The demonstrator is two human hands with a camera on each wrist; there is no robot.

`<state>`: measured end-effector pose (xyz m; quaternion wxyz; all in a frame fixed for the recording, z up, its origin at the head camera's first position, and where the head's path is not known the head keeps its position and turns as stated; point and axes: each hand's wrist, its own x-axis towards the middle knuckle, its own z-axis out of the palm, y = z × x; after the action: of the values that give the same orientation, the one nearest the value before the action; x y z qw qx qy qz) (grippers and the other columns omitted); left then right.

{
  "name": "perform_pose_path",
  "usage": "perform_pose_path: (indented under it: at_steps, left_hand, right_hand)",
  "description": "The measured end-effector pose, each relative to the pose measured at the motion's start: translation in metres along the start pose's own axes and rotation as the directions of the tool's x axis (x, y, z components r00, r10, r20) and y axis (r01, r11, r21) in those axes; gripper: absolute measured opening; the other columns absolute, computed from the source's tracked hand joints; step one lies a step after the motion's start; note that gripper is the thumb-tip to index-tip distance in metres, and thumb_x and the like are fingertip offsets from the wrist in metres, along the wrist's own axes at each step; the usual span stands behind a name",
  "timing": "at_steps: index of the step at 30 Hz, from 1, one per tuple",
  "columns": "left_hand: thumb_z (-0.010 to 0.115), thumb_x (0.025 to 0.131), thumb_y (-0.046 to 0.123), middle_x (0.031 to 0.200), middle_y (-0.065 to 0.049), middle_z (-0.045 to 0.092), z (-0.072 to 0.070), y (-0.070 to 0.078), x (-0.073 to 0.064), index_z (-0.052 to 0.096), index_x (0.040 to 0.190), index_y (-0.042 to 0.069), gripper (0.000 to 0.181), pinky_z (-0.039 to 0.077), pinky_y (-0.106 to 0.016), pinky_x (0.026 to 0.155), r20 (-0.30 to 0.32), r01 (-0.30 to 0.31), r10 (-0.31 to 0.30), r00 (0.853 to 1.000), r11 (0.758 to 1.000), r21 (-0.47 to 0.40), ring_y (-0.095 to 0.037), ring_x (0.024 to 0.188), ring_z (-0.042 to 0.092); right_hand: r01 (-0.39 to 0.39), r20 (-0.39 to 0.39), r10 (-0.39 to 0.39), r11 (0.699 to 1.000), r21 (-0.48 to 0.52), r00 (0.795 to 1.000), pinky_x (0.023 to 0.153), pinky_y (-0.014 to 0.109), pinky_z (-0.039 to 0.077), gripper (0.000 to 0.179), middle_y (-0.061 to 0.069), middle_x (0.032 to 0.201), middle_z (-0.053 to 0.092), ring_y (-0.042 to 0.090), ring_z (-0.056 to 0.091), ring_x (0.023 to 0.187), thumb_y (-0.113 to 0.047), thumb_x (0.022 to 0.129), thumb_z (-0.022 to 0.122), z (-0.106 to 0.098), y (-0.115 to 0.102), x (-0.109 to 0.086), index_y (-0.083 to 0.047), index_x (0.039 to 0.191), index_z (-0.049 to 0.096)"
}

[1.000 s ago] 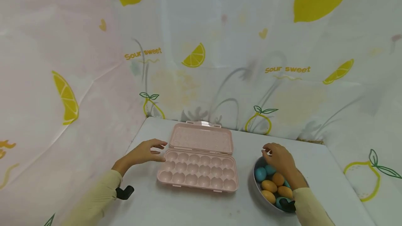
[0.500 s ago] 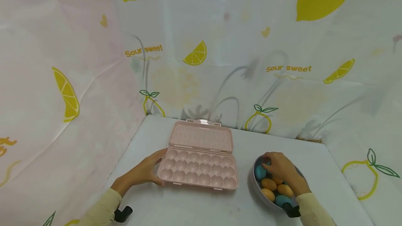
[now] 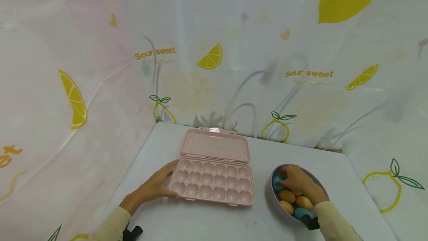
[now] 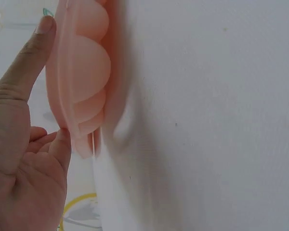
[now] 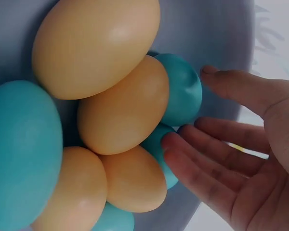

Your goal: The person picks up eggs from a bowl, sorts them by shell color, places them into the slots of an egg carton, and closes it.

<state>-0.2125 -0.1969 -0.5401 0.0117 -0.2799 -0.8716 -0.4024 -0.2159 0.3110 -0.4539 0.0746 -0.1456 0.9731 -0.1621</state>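
A pink plastic egg carton [image 3: 214, 177] lies on the white table with its lid [image 3: 215, 146] folded back and its cups bare. My left hand [image 3: 152, 187] holds its left end, thumb at the front corner and fingers at the back one. In the left wrist view the thumb [image 4: 31, 60] lies along the carton's side. My right hand [image 3: 297, 181] reaches into a grey bowl [image 5: 221, 33] of orange and turquoise eggs. Its thumb is beside a turquoise egg [image 5: 180, 96], a small gap between them. The fingertips [image 5: 173, 142] overlap a lower turquoise egg [image 5: 164, 166].
Orange eggs [image 5: 125, 106] and a large-looking turquoise egg [image 5: 19, 154] lie close around in the bowl. Lemon-print sheeting [image 3: 234, 84] walls in the back and sides of the white table [image 3: 207, 224]. Table surface separates carton and bowl.
My left hand has come down from above the carton's left side to hold its end. My right hand has lowered from over the bowl's far rim in among the eggs.
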Motion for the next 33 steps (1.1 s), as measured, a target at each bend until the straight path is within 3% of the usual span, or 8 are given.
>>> perform_pose_path:
  at_steps: [4, 7, 10, 13, 18, 23, 33]
  left_hand:
    - [0.092, 0.054, 0.047, 0.154, -0.020, 0.031, 0.003, 0.000, -0.001, 0.024, 0.152, -0.003, 0.129, 0.037, -0.040, 0.110, 0.007, 0.032, -0.031, 0.999, 0.999, -0.021, -0.034, 0.140, 0.032]
    - [0.093, 0.053, 0.044, 0.157, -0.019, 0.026, 0.003, 0.001, -0.001, 0.019, 0.154, -0.002, 0.133, 0.034, -0.039, 0.111, 0.013, 0.058, -0.057, 0.998, 0.997, -0.048, -0.033, 0.143, 0.028]
    - [0.093, 0.054, 0.042, 0.158, -0.020, 0.022, 0.002, 0.000, 0.000, 0.016, 0.154, -0.003, 0.134, 0.033, -0.039, 0.111, 0.019, 0.062, -0.061, 0.998, 0.996, -0.065, -0.033, 0.143, 0.026]
    - [0.094, 0.055, 0.039, 0.158, -0.021, 0.021, 0.002, 0.000, 0.000, 0.015, 0.153, -0.004, 0.134, 0.034, -0.039, 0.110, 0.031, 0.065, -0.063, 0.998, 0.994, -0.088, -0.032, 0.143, 0.026]
    - [0.095, 0.055, 0.036, 0.158, -0.021, 0.019, 0.004, -0.002, 0.000, 0.013, 0.154, -0.004, 0.134, 0.033, -0.037, 0.111, 0.055, 0.070, -0.063, 0.997, 0.988, -0.137, -0.031, 0.144, 0.024]
    - [0.094, 0.055, 0.037, 0.158, -0.021, 0.019, 0.004, -0.005, 0.001, 0.013, 0.153, -0.005, 0.134, 0.032, -0.036, 0.112, 0.055, 0.064, -0.057, 0.997, 0.988, -0.142, -0.032, 0.144, 0.024]
    - [0.095, 0.055, 0.034, 0.158, -0.022, 0.020, 0.001, -0.004, -0.003, 0.014, 0.153, -0.006, 0.133, 0.033, -0.038, 0.110, 0.061, 0.066, -0.056, 0.997, 0.983, -0.171, -0.032, 0.144, 0.023]
  right_hand:
    - [-0.038, 0.012, 0.038, 0.999, 0.032, 0.999, 0.070, 0.042, 0.058, 0.029, 0.009, 0.084, 0.068, 0.024, 0.064, 0.077, -0.018, 0.078, 0.080, -0.002, -0.004, 0.003, 0.005, 0.091, 0.068]
    - [-0.080, 0.037, 0.078, 0.995, 0.064, 0.996, 0.055, 0.033, 0.053, 0.025, 0.004, 0.070, 0.062, 0.018, 0.058, 0.061, -0.020, 0.079, 0.079, -0.002, -0.006, 0.006, 0.002, 0.080, 0.066]
    - [-0.132, 0.066, 0.127, 0.987, 0.090, 0.990, 0.046, 0.025, 0.047, 0.027, 0.001, 0.057, 0.057, 0.015, 0.055, 0.049, -0.022, 0.078, 0.077, 0.000, -0.006, 0.010, -0.002, 0.068, 0.062]
    - [-0.190, 0.093, 0.180, 0.975, 0.116, 0.979, 0.042, 0.025, 0.049, 0.028, 0.004, 0.054, 0.057, 0.016, 0.058, 0.044, -0.019, 0.076, 0.077, 0.002, -0.007, 0.013, -0.004, 0.063, 0.057]
    - [-0.219, 0.127, 0.203, 0.968, 0.126, 0.971, 0.046, 0.030, 0.055, 0.018, 0.007, 0.061, 0.059, 0.020, 0.061, 0.049, -0.007, 0.073, 0.075, 0.003, -0.011, 0.015, -0.002, 0.069, 0.058]
    - [-0.182, 0.150, 0.166, 0.978, 0.101, 0.975, 0.050, 0.031, 0.053, 0.019, 0.006, 0.071, 0.057, 0.020, 0.056, 0.056, 0.002, 0.067, 0.074, -0.001, -0.012, 0.015, 0.001, 0.080, 0.060]
    - [-0.223, 0.128, 0.206, 0.965, 0.138, 0.970, 0.050, 0.032, 0.056, 0.022, 0.008, 0.070, 0.058, 0.020, 0.059, 0.055, -0.009, 0.076, 0.076, 0.007, -0.011, 0.019, 0.005, 0.083, 0.062]
